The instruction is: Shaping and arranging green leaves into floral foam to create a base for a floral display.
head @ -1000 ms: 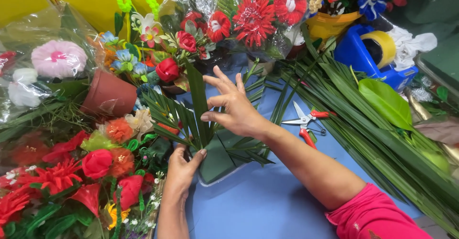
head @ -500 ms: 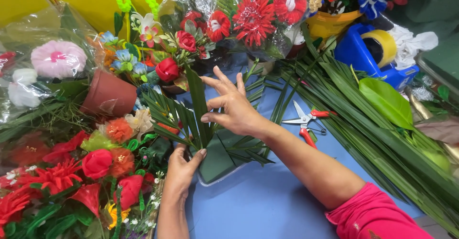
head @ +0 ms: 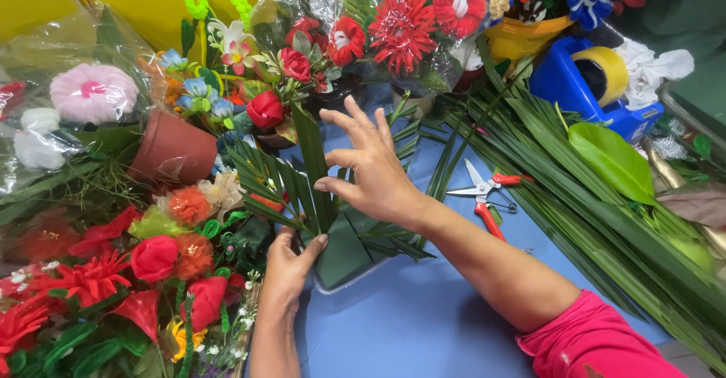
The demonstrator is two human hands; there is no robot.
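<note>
— Two hands meet over the green foam block (head: pixel 344 261), which sits in a shallow tray near the middle of the blue table (head: pixel 423 325). How much room is around it?

— Little. Only the strip of table toward the person lies bare. On the left, red and orange artificial flowers (head: pixel 151 261) press right up to the block; on the right, a heap of long palm leaves (head: pixel 605 219) runs off toward the table's edge.

— And the hands?

— The left hand (head: pixel 291 264) rests at the block's near-left corner, fingers curled against the foam and the leaf bases. The right hand (head: pixel 374 174) pinches one upright strap-like green leaf (head: pixel 311 166) between thumb and forefinger, the other fingers spread wide.

— Textures?

— The foam looks matte and dense. Several feathery palm fronds (head: pixel 265 189) stand in it, fanning left, narrow and ribbed. A broad glossy leaf (head: pixel 612 159) lies on the palm heap. Red-handled scissors (head: pixel 484 193) lie open on the table just right of the right wrist.

— Containers?

— A terracotta-coloured plastic pot (head: pixel 172 151) lies tipped on its side at left. A blue tape dispenser (head: pixel 567 87) holds a roll of tan tape (head: pixel 605 72). A yellow pot (head: pixel 525 38) behind it holds mixed blooms, and clear cellophane wraps red gerbera-like flowers (head: pixel 404 26) at the back.
</note>
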